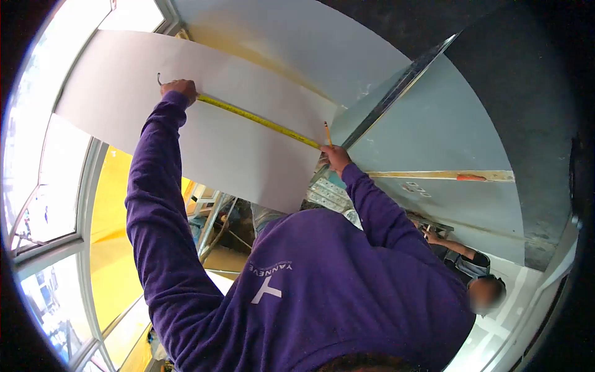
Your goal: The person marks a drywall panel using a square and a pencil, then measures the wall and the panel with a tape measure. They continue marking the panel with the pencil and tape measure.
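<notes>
A large pale board (248, 142) spans the view in front of me, and a yellow tape measure (260, 121) is stretched across it. My left hand (178, 90) is closed at the tape's left end; a thin dark curved piece sticks out beyond it. At the board's right edge, my right hand (336, 159) pinches the tape's other end. A pencil (328, 133) stands up from the fingers of that hand. What each palm covers is hidden.
Windows (56, 180) and yellow sheeting (111, 217) line the left. A stepladder (211, 217) stands below the board. Grey panels (446, 118) and a long dark metal strip (403, 90) lie at right. Another person (474, 266) is at lower right, one arm raised.
</notes>
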A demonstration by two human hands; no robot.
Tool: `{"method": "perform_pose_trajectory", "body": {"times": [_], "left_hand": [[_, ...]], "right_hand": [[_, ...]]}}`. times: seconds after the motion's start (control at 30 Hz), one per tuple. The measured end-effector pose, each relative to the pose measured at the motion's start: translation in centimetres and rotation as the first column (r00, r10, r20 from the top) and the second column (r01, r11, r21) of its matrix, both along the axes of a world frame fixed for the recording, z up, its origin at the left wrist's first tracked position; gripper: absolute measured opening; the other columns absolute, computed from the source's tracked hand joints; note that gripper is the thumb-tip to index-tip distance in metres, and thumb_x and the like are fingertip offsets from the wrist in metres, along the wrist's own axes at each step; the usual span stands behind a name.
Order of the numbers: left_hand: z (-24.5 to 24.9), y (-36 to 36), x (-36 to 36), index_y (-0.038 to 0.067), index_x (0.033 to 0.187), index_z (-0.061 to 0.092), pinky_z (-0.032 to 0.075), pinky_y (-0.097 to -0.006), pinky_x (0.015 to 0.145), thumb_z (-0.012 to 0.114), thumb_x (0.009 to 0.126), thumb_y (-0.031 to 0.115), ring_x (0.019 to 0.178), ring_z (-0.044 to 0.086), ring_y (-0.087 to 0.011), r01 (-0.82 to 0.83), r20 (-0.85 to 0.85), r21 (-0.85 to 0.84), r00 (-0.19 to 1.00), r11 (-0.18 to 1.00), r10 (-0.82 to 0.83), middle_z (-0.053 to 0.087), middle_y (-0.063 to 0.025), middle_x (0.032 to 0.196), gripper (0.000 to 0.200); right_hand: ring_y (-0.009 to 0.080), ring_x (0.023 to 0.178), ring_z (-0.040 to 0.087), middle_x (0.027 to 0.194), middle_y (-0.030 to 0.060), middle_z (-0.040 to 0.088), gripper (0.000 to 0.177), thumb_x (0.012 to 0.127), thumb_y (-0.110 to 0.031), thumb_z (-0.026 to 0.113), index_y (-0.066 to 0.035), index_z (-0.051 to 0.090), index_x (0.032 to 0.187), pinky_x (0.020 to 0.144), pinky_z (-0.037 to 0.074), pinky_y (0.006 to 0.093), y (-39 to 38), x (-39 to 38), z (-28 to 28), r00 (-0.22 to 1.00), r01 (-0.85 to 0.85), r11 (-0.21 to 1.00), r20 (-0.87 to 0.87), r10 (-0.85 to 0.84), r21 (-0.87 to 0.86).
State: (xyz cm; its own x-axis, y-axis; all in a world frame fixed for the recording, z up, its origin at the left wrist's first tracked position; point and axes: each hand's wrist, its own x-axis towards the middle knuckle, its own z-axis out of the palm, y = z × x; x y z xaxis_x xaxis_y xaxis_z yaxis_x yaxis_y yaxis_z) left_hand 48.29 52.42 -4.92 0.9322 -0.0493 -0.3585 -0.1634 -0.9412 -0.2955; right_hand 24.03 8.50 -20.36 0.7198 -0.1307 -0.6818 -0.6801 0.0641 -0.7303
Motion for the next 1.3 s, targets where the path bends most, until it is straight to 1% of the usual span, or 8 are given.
{"method": "perform_pose_trajectory", "body": {"times": [0.07,0.47,0.97,1.03,1.1,1.13,1.2,1.3], "left_hand": [[-0.3,0.1,0.4,0.018,0.105,0.071,0.053,-0.0444,0.081,0.06,0.088,0.04,0.1,0.068,-0.0284,-0.001,0.001,0.014,1.0,1.0,0.001,0.071,-0.0068,0.105,0.03],[-1.1,-0.1,0.6,0.013,0.099,0.071,0.054,-0.0468,0.076,0.061,0.088,0.042,0.095,0.069,-0.0303,0.012,0.039,-0.014,0.999,1.0,-0.011,0.072,-0.0096,0.099,0.033],[2.1,7.2,8.7,0.006,0.096,0.065,0.053,-0.0427,0.073,0.057,0.091,0.049,0.084,0.068,-0.029,0.039,-0.124,-0.061,0.991,0.997,-0.046,0.068,-0.0126,0.089,0.044],[1.8,9.6,10.5,0.003,0.09,0.063,0.053,-0.0418,0.068,0.058,0.093,0.047,0.073,0.066,-0.0279,0.064,-0.14,-0.048,0.988,0.997,-0.07,0.066,-0.0145,0.081,0.044],[2.4,10.6,11.4,0.003,0.089,0.063,0.054,-0.0412,0.067,0.057,0.093,0.046,0.071,0.066,-0.0262,0.063,-0.167,-0.003,0.984,0.998,-0.063,0.065,-0.0147,0.079,0.044],[2.5,11.1,12.0,0.003,0.089,0.063,0.054,-0.0408,0.066,0.057,0.094,0.046,0.07,0.066,-0.0254,0.063,-0.18,0.019,0.982,0.998,-0.059,0.065,-0.0148,0.078,0.044],[2.6,11.2,12.7,0.002,0.09,0.064,0.054,-0.0412,0.067,0.056,0.094,0.045,0.071,0.066,-0.0265,0.056,-0.217,0.057,0.975,0.997,-0.043,0.065,-0.0145,0.078,0.044],[2.8,11.0,13.3,0.001,0.09,0.065,0.054,-0.0422,0.068,0.058,0.093,0.044,0.074,0.067,-0.0299,0.065,-0.287,0.083,0.957,0.994,-0.038,0.066,-0.0158,0.079,0.044]], "right_hand": [[0.0107,0.063,0.065,0.081,0.0007,0.063,0.026,0.088,-0.033,0.063,-0.008,0.06,0.094,0.041,0.035,0.0251,-0.1,-0.2,-0.1,0.999,-0.012,0.998,0.04,0.01,0.059],[0.009,0.063,0.068,0.071,-0.002,0.061,0.022,0.089,-0.031,0.061,-0.01,0.061,0.092,0.036,0.031,0.0235,-0.1,-0.5,-0.6,0.998,-0.068,0.998,-0.004,0.068,0.003],[0.014,0.068,0.067,0.083,0.0006,0.061,0.03,0.087,-0.034,0.065,-0.008,0.061,0.102,0.043,0.036,0.0232,1.2,0.0,0.6,0.99,0.058,0.998,-0.131,-0.062,-0.035],[0.013,0.07,0.067,0.084,0.0003,0.061,0.03,0.087,-0.035,0.065,-0.009,0.061,0.102,0.044,0.036,0.0227,-2.0,-1.9,-4.1,0.934,-0.249,0.911,0.165,0.315,-0.328],[0.0119,0.075,0.066,0.088,-0.0001,0.061,0.03,0.088,-0.034,0.065,-0.008,0.061,0.103,0.045,0.035,0.0214,1.4,-0.4,0.4,0.987,0.085,0.995,-0.13,-0.092,-0.059],[0.0109,0.074,0.065,0.087,-0.0009,0.06,0.03,0.088,-0.035,0.065,-0.009,0.061,0.104,0.045,0.035,0.0209,0.9,-0.8,-0.3,0.999,-0.014,0.996,-0.052,0.01,-0.083],[0.0043,0.058,0.044,0.079,-0.0049,0.05,0.021,0.089,-0.028,0.066,-0.011,0.061,0.101,0.045,0.03,0.0189,2.5,0.2,1.5,0.962,0.205,0.977,-0.174,-0.211,-0.051],[0.0032,0.059,0.046,0.075,-0.0037,0.053,0.023,0.088,-0.03,0.069,-0.012,0.058,0.097,0.044,0.029,0.0195,1.7,-0.5,0.2,0.96,0.205,0.977,-0.183,-0.212,-0.056]]}}
